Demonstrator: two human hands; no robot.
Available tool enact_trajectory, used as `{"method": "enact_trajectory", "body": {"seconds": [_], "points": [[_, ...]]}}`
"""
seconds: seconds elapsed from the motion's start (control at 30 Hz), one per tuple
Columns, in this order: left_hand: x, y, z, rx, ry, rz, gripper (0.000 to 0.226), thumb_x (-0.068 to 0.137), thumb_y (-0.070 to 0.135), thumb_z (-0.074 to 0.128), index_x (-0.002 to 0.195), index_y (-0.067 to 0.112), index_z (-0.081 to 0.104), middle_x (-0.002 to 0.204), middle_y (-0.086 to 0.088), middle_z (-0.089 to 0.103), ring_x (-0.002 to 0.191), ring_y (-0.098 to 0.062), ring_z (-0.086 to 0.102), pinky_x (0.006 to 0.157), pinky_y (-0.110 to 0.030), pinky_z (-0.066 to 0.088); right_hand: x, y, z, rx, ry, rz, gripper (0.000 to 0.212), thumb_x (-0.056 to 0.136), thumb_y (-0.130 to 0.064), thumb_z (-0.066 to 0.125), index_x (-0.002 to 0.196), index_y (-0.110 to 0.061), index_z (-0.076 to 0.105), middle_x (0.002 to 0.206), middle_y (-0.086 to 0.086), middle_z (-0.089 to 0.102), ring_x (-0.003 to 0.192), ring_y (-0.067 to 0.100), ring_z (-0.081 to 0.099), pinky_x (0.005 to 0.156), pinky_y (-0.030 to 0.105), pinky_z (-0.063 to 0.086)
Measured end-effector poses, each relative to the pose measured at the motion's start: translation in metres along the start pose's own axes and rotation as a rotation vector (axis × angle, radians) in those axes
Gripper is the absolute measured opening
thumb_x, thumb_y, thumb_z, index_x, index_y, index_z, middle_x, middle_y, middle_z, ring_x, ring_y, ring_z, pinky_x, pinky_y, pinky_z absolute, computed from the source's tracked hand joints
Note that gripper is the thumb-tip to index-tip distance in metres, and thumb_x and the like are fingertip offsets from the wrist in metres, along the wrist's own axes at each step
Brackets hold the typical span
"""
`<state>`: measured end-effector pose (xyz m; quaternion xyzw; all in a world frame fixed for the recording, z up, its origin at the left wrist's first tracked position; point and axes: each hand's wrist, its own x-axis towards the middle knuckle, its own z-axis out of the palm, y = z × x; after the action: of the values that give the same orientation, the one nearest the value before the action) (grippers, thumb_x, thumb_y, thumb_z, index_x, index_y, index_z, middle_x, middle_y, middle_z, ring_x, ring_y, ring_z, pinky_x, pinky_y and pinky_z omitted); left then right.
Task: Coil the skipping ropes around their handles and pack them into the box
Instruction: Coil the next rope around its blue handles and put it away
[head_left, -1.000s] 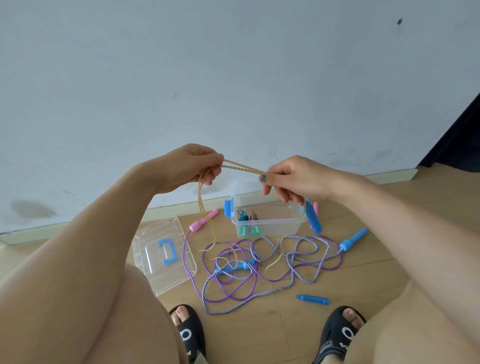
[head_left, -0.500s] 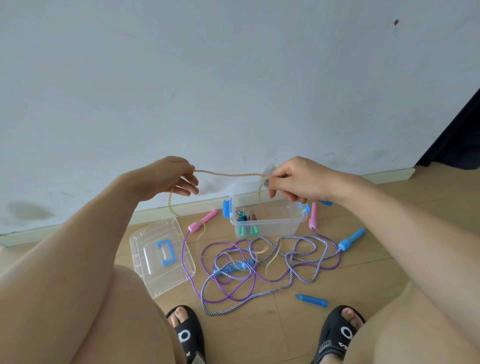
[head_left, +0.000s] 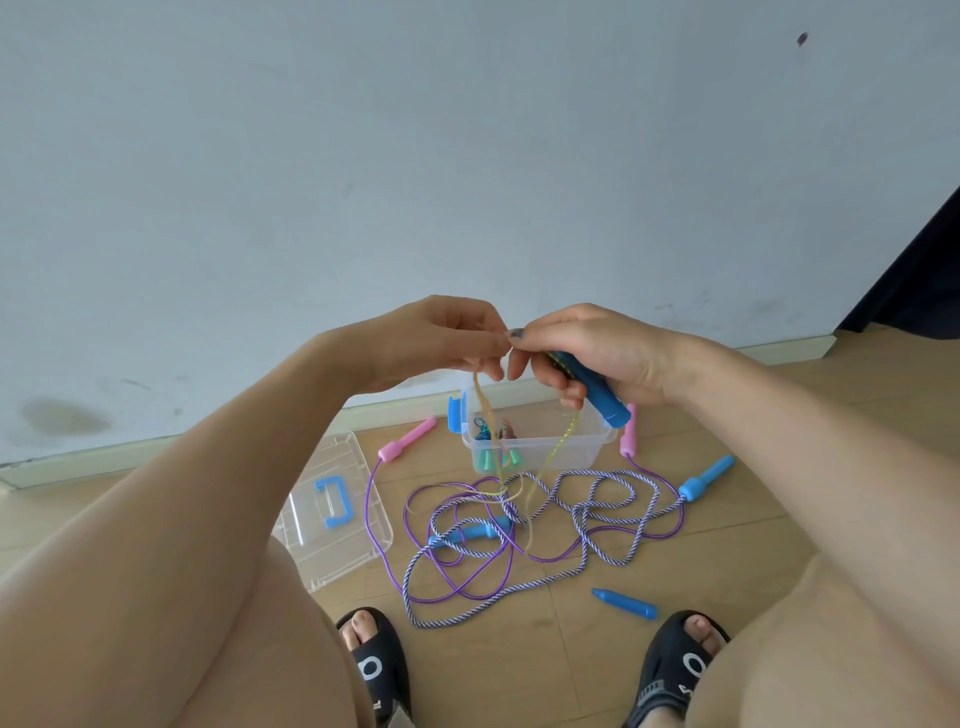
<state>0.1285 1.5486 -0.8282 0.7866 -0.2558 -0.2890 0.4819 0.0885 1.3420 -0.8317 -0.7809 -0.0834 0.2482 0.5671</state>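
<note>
Above the clear box (head_left: 535, 449), the right hand (head_left: 592, 353) grips a blue handle (head_left: 597, 397) while the left hand's (head_left: 441, 338) fingers pinch the yellow rope (head_left: 491, 431).

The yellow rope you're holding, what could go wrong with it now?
1. The yellow rope hangs from the left hand and the right hand into the pile where the purple rope and the striped rope lie crossed. Pulling it up may snag or knot them.
2. Its strands hang in front of the open box, so a tug might catch or shift it.
</note>
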Motion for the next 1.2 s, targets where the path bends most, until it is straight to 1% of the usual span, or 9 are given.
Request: {"method": "enact_trajectory", "body": {"seconds": [0.3, 0.43, 0.53, 0.63, 0.7, 0.77, 0.93, 1.07, 1.2], "points": [[-0.003, -0.002, -0.014, 0.084, 0.060, -0.070, 0.014, 0.089, 0.012, 0.062, 0.076, 0.009, 0.059, 0.072, -0.011, 0.059, 0.074, -0.020, 0.060, 0.077, -0.030, 0.048, -0.006, -0.003, -0.003, -0.124, 0.003, 0.037, 0.040, 0.101, -0.033, 0.052, 0.098, 0.002, 0.071, 0.059, 0.006, 0.053, 0.049, 0.019, 0.047, 0.050, 0.025, 0.044], [-0.010, -0.034, -0.048, 0.289, 0.303, -0.222, 0.018, 0.079, 0.024, 0.059, 0.063, 0.015, 0.056, 0.064, -0.005, 0.062, 0.069, -0.021, 0.059, 0.073, -0.033, 0.042, -0.013, 0.004, -0.014, -0.185, 0.044, 0.068, 0.037, 0.101, -0.029, 0.052, 0.093, 0.002, 0.070, 0.055, 0.004, 0.049, 0.047, 0.018, 0.044, 0.049, 0.026, 0.044], [-0.016, -0.066, -0.071, 0.787, 0.297, -0.582, 0.018, 0.088, 0.024, 0.056, 0.080, 0.013, 0.068, 0.077, -0.005, 0.072, 0.082, -0.023, 0.062, 0.069, -0.029, 0.043, -0.013, 0.010, -0.016, -0.256, 0.060, 0.120, 0.036, 0.102, -0.026, 0.051, 0.092, 0.004, 0.069, 0.054, 0.003, 0.047, 0.045, 0.016, 0.043, 0.043, 0.022, 0.044], [-0.016, -0.077, -0.060, 1.033, 0.040, -0.803, 0.032, 0.092, 0.035, 0.057, 0.110, 0.012, 0.070, 0.113, -0.004, 0.069, 0.107, -0.023, 0.062, 0.091, -0.032, 0.047, -0.012, 0.010, -0.010, -0.275, 0.059, 0.108, 0.035, 0.102, -0.025, 0.051, 0.089, 0.002, 0.069, 0.054, 0.001, 0.050, 0.045, 0.016, 0.044, 0.045, 0.023, 0.044], [-0.010, -0.065, -0.043, 0.837, -0.032, -0.679, 0.056, 0.093, 0.048, 0.059, 0.140, 0.019, 0.051, 0.144, -0.001, 0.052, 0.131, -0.020, 0.048, 0.110, -0.034, 0.035, -0.009, 0.006, -0.006, -0.251, 0.082, 0.096, 0.034, 0.102, -0.023, 0.049, 0.093, 0.003, 0.069, 0.054, 0.001, 0.049, 0.045, 0.015, 0.042, 0.039, 0.020, 0.041], [-0.003, -0.041, -0.021, 0.301, -0.050, -0.454, 0.057, 0.093, 0.041, 0.063, 0.145, 0.033, 0.042, 0.147, 0.008, 0.049, 0.132, -0.009, 0.045, 0.112, -0.029, 0.030, -0.004, 0.004, -0.001, -0.215, 0.090, 0.068, 0.034, 0.102, -0.023, 0.050, 0.094, 0.004, 0.069, 0.054, 0.001, 0.049, 0.044, 0.014, 0.042, 0.042, 0.021, 0.041], [0.007, -0.010, 0.001, -0.071, -0.080, -0.084, 0.012, 0.100, 0.015, 0.054, 0.100, 0.006, 0.062, 0.102, -0.014, 0.066, 0.104, -0.021, 0.066, 0.106, -0.036, 0.045, 0.008, 0.006, 0.000, -0.115, 0.106, 0.003, 0.037, 0.101, -0.028, 0.052, 0.092, 0.003, 0.070, 0.056, 0.002, 0.051, 0.046, 0.017, 0.043, 0.053, 0.028, 0.042], [0.005, -0.013, -0.007, 0.016, -0.059, -0.132, 0.015, 0.099, 0.014, 0.054, 0.091, 0.005, 0.062, 0.082, -0.008, 0.061, 0.079, -0.015, 0.061, 0.089, -0.030, 0.051, 0.008, 0.007, 0.001, -0.158, 0.071, 0.022, 0.035, 0.102, -0.027, 0.050, 0.092, 0.000, 0.070, 0.057, 0.002, 0.053, 0.047, 0.018, 0.047, 0.052, 0.024, 0.043], [0.006, -0.031, -0.033, 0.579, 0.145, -0.275, 0.017, 0.098, 0.022, 0.053, 0.096, 0.009, 0.064, 0.086, -0.001, 0.070, 0.080, -0.015, 0.062, 0.069, -0.028, 0.045, 0.007, 0.012, -0.003, -0.281, 0.072, 0.071, 0.035, 0.102, -0.026, 0.049, 0.089, 0.000, 0.070, 0.051, 0.000, 0.053, 0.045, 0.019, 0.047, 0.051, 0.025, 0.043]]}}
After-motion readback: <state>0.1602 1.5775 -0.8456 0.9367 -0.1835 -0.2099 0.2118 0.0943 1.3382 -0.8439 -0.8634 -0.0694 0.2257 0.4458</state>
